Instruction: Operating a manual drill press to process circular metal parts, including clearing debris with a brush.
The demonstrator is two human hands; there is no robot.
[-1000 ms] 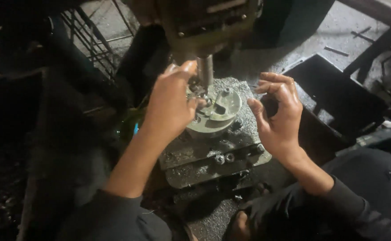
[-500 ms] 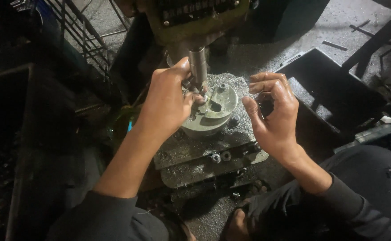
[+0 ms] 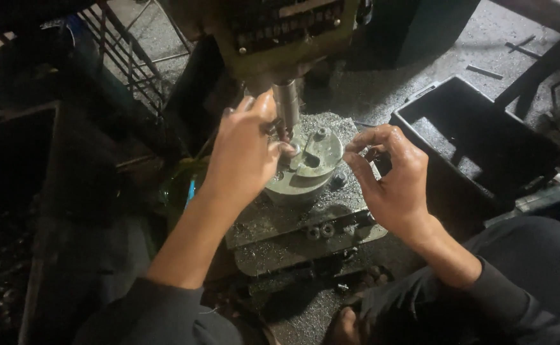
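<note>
A round grey metal fixture (image 3: 315,167) with a clamp bar on top sits on the drill press table (image 3: 293,223), right under the spindle (image 3: 286,105). My left hand (image 3: 245,156) reaches over the fixture's left side. Its thumb and fingertips pinch a small metal piece (image 3: 287,149) on the fixture top, beside the spindle tip. My right hand (image 3: 392,182) hovers at the fixture's right rim with thumb and forefinger drawn close together. Whether they hold anything is too small to tell.
Metal chips cover the table and the floor. A black open bin (image 3: 478,137) stands to the right. The yellow-green machine head (image 3: 280,32) hangs above. A wire rack (image 3: 123,51) is at the upper left, and my dark-trousered knee (image 3: 535,268) at the lower right.
My left hand's fingertips have shifted from the fixture's top edge in closer under the spindle. The right hand stays pinched at the right rim.
</note>
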